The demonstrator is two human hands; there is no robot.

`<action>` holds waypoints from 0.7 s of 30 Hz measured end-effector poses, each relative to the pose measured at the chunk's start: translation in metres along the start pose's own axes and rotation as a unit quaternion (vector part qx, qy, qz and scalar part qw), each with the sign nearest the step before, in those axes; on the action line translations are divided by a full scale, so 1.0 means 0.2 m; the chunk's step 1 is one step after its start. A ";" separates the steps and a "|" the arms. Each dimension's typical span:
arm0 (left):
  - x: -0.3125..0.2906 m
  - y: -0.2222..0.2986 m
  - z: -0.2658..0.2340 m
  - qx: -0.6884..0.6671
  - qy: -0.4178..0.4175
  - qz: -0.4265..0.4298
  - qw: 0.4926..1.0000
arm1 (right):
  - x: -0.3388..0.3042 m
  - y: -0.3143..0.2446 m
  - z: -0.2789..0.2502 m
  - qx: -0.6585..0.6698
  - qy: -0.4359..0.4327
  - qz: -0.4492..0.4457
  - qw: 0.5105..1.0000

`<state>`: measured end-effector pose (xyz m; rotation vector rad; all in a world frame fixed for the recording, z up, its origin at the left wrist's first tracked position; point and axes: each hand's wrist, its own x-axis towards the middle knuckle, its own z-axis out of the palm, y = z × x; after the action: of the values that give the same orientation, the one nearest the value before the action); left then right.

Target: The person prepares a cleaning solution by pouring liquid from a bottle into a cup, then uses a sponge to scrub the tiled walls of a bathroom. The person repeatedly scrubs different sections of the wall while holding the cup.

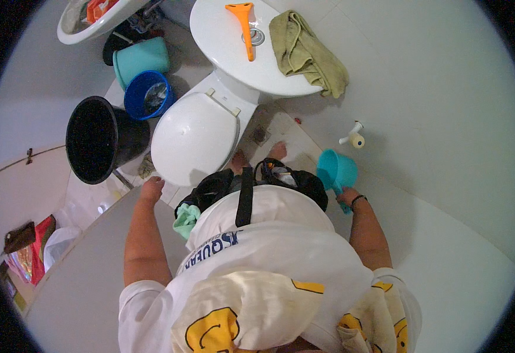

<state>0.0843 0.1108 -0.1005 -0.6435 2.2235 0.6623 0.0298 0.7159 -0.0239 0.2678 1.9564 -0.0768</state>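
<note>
My right hand point(348, 197) is closed round the handle of a turquoise water dipper point(341, 167), whose bowl tilts in front of the wall. My left hand point(152, 189) hangs beside the front of a white toilet with its lid point(195, 138) down. Its fingers point away and are too foreshortened to read. Just past them lies a small greenish-brown thing point(146, 167) I cannot make out. On the toilet tank an orange squeegee-shaped tool point(245, 29) lies over the flush button, next to an olive-green cloth point(304, 50).
Left of the toilet stand a black bucket point(92, 140), a blue bucket point(148, 94) and a turquoise bucket point(142, 62). A washbasin point(95, 32) juts in at the upper left. A white wall tap point(353, 137) sits beyond the dipper. A mint-green cloth point(186, 220) hangs at my waist.
</note>
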 end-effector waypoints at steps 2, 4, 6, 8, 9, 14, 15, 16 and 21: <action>0.02 -0.15 0.05 0.016 0.020 0.022 0.999 | 0.03 -0.01 0.00 0.006 0.012 -0.017 1.000; 0.04 -0.34 0.12 0.046 0.021 0.047 0.998 | 0.08 -0.03 0.00 -0.023 0.029 -0.058 0.998; 0.04 -0.39 0.13 0.046 0.008 0.051 0.998 | 0.15 -0.01 0.04 -0.016 0.020 -0.052 0.998; -0.03 -0.19 0.06 -0.050 0.006 -0.011 0.999 | 0.25 0.08 0.13 0.025 -0.012 0.004 1.000; -0.09 -0.10 0.02 -0.124 0.012 -0.067 0.990 | 0.22 0.07 0.11 0.035 -0.022 0.001 0.999; -0.01 -0.22 0.06 -0.079 0.031 -0.017 0.996 | 0.14 0.06 0.06 0.097 -0.005 -0.051 0.994; -0.02 -0.19 0.03 -0.071 0.030 -0.015 0.997 | 0.14 0.07 0.06 0.087 0.008 -0.044 0.995; -0.02 -0.15 0.00 -0.056 0.021 -0.033 0.998 | 0.13 0.08 0.07 0.078 0.021 -0.036 0.996; 0.12 -0.35 -0.03 0.088 0.072 0.163 0.980 | 0.01 0.00 -0.01 0.082 -0.004 -0.015 0.996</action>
<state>0.1088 0.0488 -0.1330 -0.2463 2.5160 0.5839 0.0274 0.7167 -0.0253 0.3451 1.9496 -0.2599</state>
